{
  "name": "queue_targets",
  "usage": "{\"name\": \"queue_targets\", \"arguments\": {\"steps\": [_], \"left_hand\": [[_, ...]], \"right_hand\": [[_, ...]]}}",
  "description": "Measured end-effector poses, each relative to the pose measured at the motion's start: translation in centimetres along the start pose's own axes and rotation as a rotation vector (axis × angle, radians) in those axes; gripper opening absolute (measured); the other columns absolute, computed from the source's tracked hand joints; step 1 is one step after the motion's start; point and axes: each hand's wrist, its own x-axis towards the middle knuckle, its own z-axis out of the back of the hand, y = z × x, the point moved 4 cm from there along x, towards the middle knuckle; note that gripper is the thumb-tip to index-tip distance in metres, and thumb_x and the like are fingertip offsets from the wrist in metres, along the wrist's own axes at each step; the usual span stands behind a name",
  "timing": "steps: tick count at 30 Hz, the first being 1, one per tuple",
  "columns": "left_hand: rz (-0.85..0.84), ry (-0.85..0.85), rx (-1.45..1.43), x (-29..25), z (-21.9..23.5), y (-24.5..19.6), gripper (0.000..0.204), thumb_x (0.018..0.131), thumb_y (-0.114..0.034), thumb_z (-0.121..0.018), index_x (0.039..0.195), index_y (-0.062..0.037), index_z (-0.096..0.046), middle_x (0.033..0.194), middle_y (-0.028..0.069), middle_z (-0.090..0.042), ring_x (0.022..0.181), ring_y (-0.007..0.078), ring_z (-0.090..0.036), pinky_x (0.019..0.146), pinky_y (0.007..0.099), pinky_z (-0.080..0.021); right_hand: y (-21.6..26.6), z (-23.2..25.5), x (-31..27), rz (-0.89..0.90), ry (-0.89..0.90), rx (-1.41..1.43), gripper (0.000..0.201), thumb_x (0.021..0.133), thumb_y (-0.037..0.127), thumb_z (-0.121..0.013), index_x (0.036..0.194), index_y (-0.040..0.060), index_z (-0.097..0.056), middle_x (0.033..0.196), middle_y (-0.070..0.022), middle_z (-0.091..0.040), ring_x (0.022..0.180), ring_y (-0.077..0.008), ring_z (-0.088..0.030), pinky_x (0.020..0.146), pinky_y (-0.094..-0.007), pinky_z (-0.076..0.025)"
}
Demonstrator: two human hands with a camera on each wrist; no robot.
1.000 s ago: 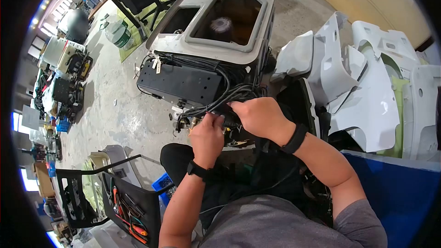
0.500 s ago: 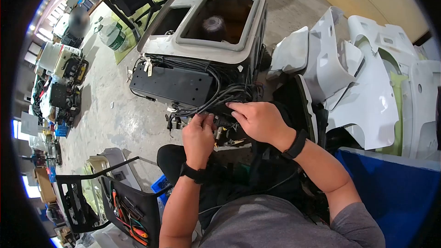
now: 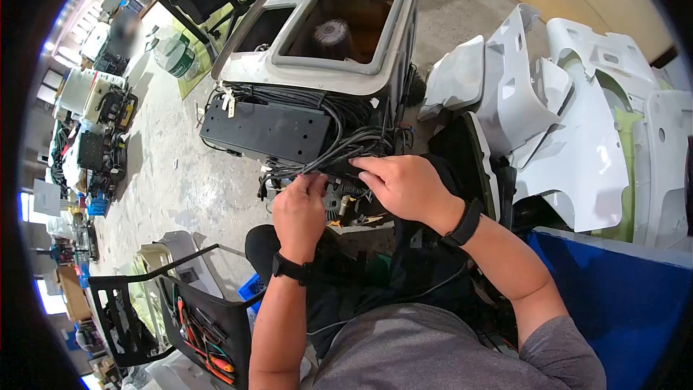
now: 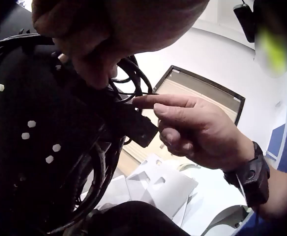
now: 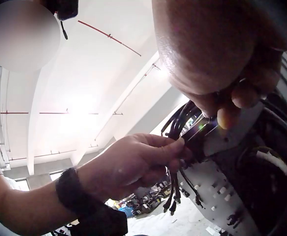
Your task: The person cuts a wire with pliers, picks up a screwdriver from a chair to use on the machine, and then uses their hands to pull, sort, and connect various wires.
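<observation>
A black cable bundle (image 3: 343, 146) runs along the front of a machine, beside a black perforated metal box (image 3: 267, 130). At the bundle's lower edge the left hand (image 3: 298, 217) pinches cables between thumb and fingers; the right wrist view shows this left hand (image 5: 133, 162) from the side. To its right is the right hand (image 3: 415, 186), its index finger stretched to a dark part under the cables. In the left wrist view the right hand (image 4: 197, 125) touches a black block (image 4: 142, 130) with its index fingertip, thumb apart. What lies between the fingertips is partly hidden.
The machine's grey top frame (image 3: 317, 76) has two openings. White shell panels (image 3: 585, 152) stand at right, near a blue surface (image 3: 613, 274). A chair (image 3: 209, 318) with hand tools is at lower left; a large bottle (image 3: 175, 56) stands on the floor behind.
The left hand has moved left along the bundle, widening the space between the hands. The right hand remains near the same dark part, its index finger and thumb now more visible. The head view has shifted slightly.
</observation>
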Motion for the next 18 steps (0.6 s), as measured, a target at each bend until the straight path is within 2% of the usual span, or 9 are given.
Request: {"name": "queue_targets", "arguments": {"steps": [2,6,9,11,13,15,16,17,18], "left_hand": [[-0.019,-0.024,0.011,0.1,-0.2,0.4,0.013,0.089,-0.018,-0.064,0.086,-0.0053,-0.069,0.071,0.0138,-0.066,0.067,0.0341,-0.064,0.061,0.0405,-0.049],[-0.04,-0.072,0.03,0.1,-0.4,0.9,0.013,0.088,-0.018,-0.065,0.085,-0.0058,-0.068,0.069,0.0141,-0.064,0.065,0.0348,-0.062,0.059,0.0414,-0.047],[-0.063,-0.107,-0.002,0.0,-0.8,1.4,0.012,0.087,-0.017,-0.066,0.083,-0.0053,-0.068,0.069,0.0143,-0.063,0.064,0.0353,-0.062,0.058,0.0415,-0.047],[-0.044,-0.095,-0.009,-0.2,-0.7,1.3,0.012,0.087,-0.015,-0.065,0.086,-0.0034,-0.069,0.071,0.0163,-0.064,0.066,0.0344,-0.063,0.059,0.04,-0.048],[-0.028,-0.087,-0.012,-0.3,-0.7,1.2,0.013,0.087,-0.013,-0.064,0.088,-0.0015,-0.069,0.072,0.0183,-0.065,0.067,0.0334,-0.065,0.06,0.0386,-0.048],[-0.126,-0.166,-0.002,-0.5,-0.7,1.2,0.011,0.085,-0.011,-0.064,0.084,-0.0006,-0.067,0.07,0.0195,-0.062,0.065,0.0366,-0.063,0.059,0.0393,-0.048],[-0.114,-0.168,-0.009,-0.5,-0.7,1.2,0.01,0.084,-0.009,-0.064,0.081,0.0003,-0.064,0.07,0.0199,-0.062,0.065,0.0384,-0.061,0.059,0.0401,-0.047],[-0.117,-0.179,-0.007,-0.6,-0.7,1.2,0.01,0.084,-0.009,-0.064,0.081,0.0003,-0.064,0.07,0.0199,-0.062,0.065,0.0384,-0.061,0.059,0.0401,-0.047],[-0.121,-0.156,-0.009,-0.7,-0.9,1.5,0.007,0.084,-0.009,-0.064,0.081,-0.0019,-0.064,0.071,0.0177,-0.062,0.066,0.0376,-0.061,0.059,0.0418,-0.047]], "right_hand": [[0.3,0.1,0.1,0.055,-0.048,0.028,0.02,0.089,0.018,-0.059,0.103,0.0076,-0.069,0.082,-0.0144,-0.07,0.074,-0.0327,-0.067,0.065,-0.0422,-0.054],[0.3,0.0,0.1,0.034,-0.009,0.016,0.021,0.089,0.018,-0.059,0.103,0.0061,-0.069,0.084,-0.0149,-0.07,0.075,-0.0327,-0.067,0.066,-0.0425,-0.054],[0.5,-0.1,0.0,0.053,-0.063,0.021,0.019,0.087,0.016,-0.064,0.103,0.0068,-0.07,0.086,-0.0125,-0.069,0.075,-0.0317,-0.066,0.064,-0.0375,-0.054],[2.0,0.5,0.6,0.138,-0.121,-0.008,0.018,0.085,0.014,-0.067,0.101,0.0065,-0.069,0.081,-0.0089,-0.066,0.069,-0.0295,-0.065,0.061,-0.0352,-0.053],[3.5,0.9,1.7,0.213,-0.198,-0.012,0.02,0.081,0.012,-0.07,0.101,0.0074,-0.069,0.082,-0.0051,-0.062,0.068,-0.0253,-0.064,0.059,-0.0331,-0.052],[5.1,1.1,2.8,0.389,-0.221,-0.08,0.025,0.078,0.011,-0.07,0.103,0.0077,-0.069,0.089,-0.0029,-0.062,0.072,-0.0222,-0.065,0.059,-0.0323,-0.052],[5.5,0.5,3.4,0.433,-0.22,-0.121,0.019,0.077,0.011,-0.068,0.095,0.0082,-0.069,0.09,-0.0026,-0.062,0.076,-0.0197,-0.065,0.059,-0.0312,-0.053],[5.8,0.5,3.9,0.445,-0.225,-0.122,0.019,0.077,0.011,-0.068,0.095,0.0082,-0.069,0.09,-0.0026,-0.062,0.076,-0.0197,-0.065,0.059,-0.0312,-0.053],[6.0,-0.2,4.5,0.453,-0.058,-0.258,0.014,0.077,0.012,-0.066,0.09,0.0087,-0.067,0.088,-0.0029,-0.062,0.075,-0.0196,-0.066,0.059,-0.031,-0.053]]}}
